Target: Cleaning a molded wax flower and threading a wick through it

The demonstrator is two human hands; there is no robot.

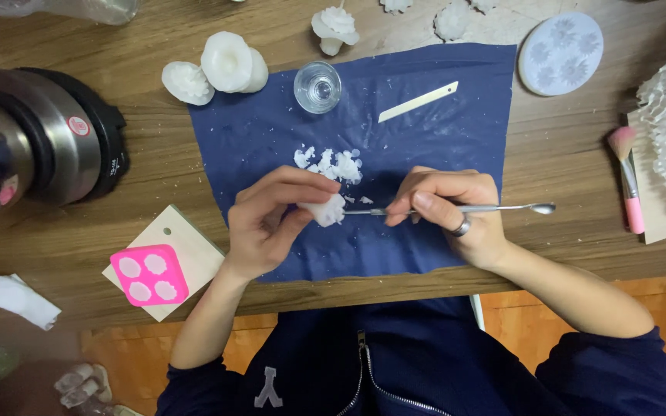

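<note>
While pinched in the right hand [456,212], metal tool [456,209] level, tip leftward touching left hand [275,223]'s pinched wax flower [327,209].

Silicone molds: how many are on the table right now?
2. A pink silicone mold with four flower cavities lies on the small wooden board, left of the left hand. A round pale blue silicone mold lies top right, beyond the blue cloth.

Head camera looks steeply down, close, onto the table [549,254].
</note>
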